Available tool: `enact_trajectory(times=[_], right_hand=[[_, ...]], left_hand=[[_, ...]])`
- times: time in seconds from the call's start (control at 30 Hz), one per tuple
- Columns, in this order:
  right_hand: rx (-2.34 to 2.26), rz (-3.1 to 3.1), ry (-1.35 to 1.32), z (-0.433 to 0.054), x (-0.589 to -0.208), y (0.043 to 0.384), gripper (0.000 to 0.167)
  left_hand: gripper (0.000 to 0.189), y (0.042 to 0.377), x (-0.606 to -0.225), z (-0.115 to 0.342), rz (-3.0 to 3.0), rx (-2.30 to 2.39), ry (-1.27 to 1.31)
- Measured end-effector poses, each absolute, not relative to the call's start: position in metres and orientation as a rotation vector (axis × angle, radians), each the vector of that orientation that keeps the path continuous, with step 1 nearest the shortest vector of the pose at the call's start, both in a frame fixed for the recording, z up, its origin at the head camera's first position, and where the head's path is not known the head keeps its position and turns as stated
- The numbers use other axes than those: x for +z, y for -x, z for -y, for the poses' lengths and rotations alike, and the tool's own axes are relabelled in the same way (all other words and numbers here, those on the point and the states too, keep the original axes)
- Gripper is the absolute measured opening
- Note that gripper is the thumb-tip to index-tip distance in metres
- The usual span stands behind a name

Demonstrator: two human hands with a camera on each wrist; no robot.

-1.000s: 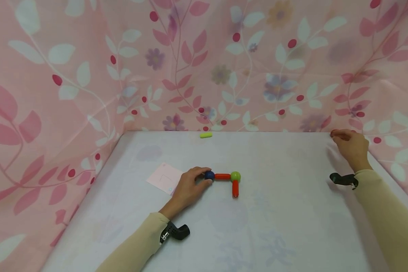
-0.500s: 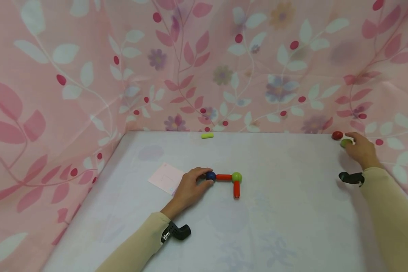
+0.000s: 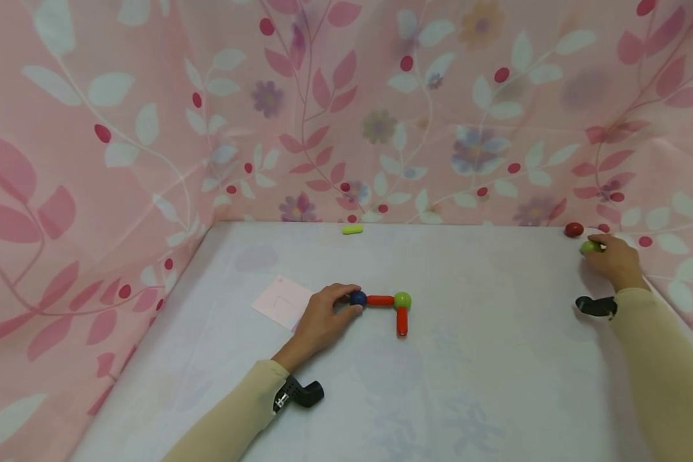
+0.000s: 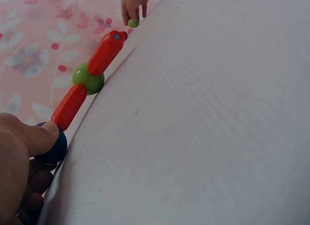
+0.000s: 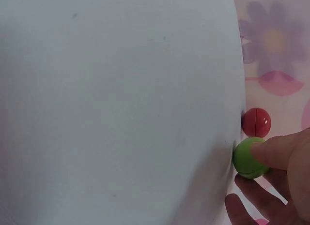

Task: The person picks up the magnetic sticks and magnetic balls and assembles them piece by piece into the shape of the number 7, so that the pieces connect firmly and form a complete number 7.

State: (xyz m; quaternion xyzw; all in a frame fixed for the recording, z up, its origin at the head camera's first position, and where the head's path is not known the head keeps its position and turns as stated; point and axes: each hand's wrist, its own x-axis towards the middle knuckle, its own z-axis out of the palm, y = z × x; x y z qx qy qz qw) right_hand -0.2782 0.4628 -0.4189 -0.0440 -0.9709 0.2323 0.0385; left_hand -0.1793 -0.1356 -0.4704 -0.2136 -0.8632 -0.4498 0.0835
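My left hand [image 3: 325,313] grips a dark blue ball [image 3: 357,298] between thumb and fingers. From that ball a red rod [image 3: 380,300] runs right to a green ball [image 3: 402,300]. A second red rod [image 3: 402,322] comes off the green ball toward me, its free end showing a small grey spot in the left wrist view. At the far right corner my right hand [image 3: 616,262] pinches a loose green ball [image 5: 249,158], the thumb on its top. Just beyond it lies a red ball [image 5: 256,122], apart from the fingers.
A pale pink square card [image 3: 280,301] lies partly behind my left hand. At the table's back edge rests a small yellow-green stick [image 3: 352,229]. Pink floral cloth [image 3: 416,141] rises behind the white table [image 3: 496,359] and along its sides.
My right hand has shifted from the red ball, which it covered, right and nearer to the loose green ball, and now pinches it. My left hand stays on the blue ball.
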Motion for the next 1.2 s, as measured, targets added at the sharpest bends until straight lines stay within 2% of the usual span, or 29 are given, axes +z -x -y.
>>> enact_trajectory(times=[0.3,0.67,0.8,0.9,1.07,1.2], right_hand=[[0.821,2.879,0.252,-0.464,-0.428,0.27,0.047],[1.114,2.75,0.519,-0.468,-0.429,0.271,0.072],[1.194,2.683,0.535,-0.468,-0.428,0.269,0.072],[1.378,2.581,0.547,-0.467,-0.427,0.268,0.06],[1.596,2.436,0.549,-0.465,-0.428,0.267,0.023],[1.662,2.38,0.48,-0.461,-0.43,0.266,0.02]], left_hand=[[0.038,0.179,-0.472,0.135,2.586,-1.346,0.646],[0.037,0.179,-0.47,0.136,2.582,-1.335,0.633],[0.038,0.178,-0.47,0.136,2.585,-1.343,0.622],[0.038,0.178,-0.471,0.136,2.589,-1.342,0.615],[0.038,0.178,-0.471,0.136,2.593,-1.334,0.616],[0.038,0.179,-0.47,0.136,2.594,-1.325,0.621]])
